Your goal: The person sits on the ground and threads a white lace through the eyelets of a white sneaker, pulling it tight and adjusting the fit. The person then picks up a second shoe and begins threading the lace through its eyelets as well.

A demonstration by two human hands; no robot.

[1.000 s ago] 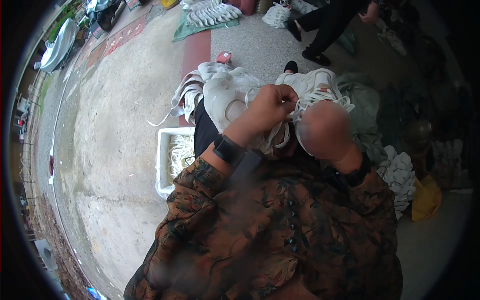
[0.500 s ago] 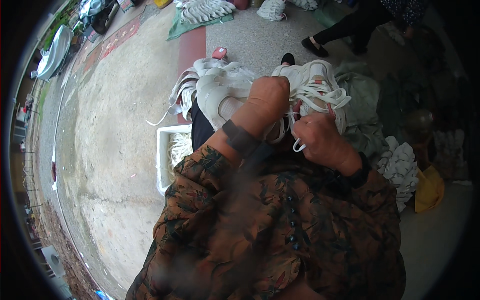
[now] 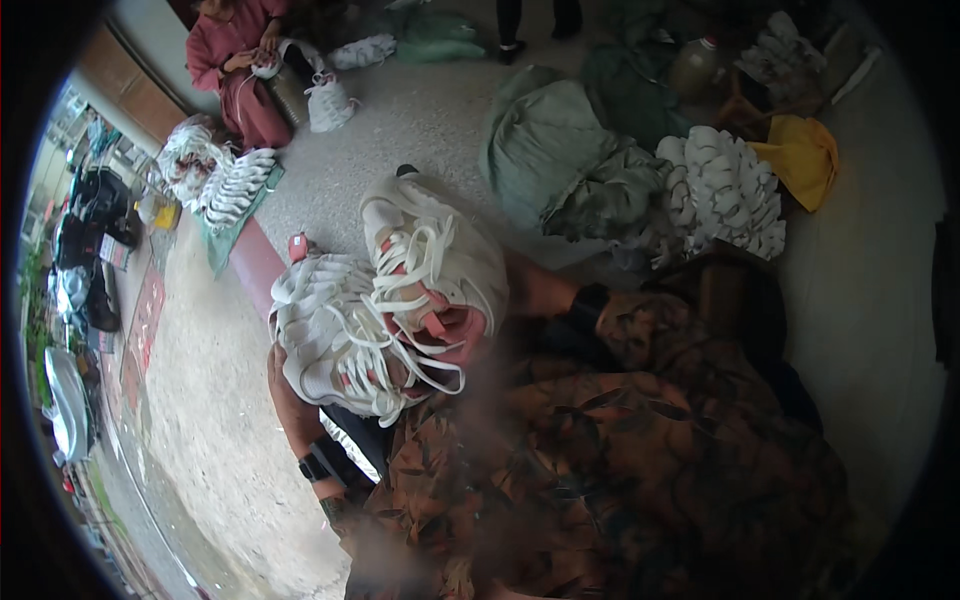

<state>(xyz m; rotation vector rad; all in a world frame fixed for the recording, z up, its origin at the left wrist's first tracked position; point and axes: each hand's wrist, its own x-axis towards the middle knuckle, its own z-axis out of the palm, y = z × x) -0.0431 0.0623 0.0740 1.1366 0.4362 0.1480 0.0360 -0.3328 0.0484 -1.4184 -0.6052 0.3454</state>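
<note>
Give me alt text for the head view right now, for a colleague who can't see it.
A person in a brown patterned top holds a bundle of white shoe uppers with loose white laces against their lap, the left hand under it and the right hand mostly hidden behind it. A pile of white pieces and green sacks lie on the concrete floor beyond, where another person in red sits.

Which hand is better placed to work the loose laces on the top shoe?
Probably right. The right hand comes in at the top shoe, beside its loose laces, though its fingers are hidden. The left hand sits under the lower shoe, seemingly bearing it.
</note>
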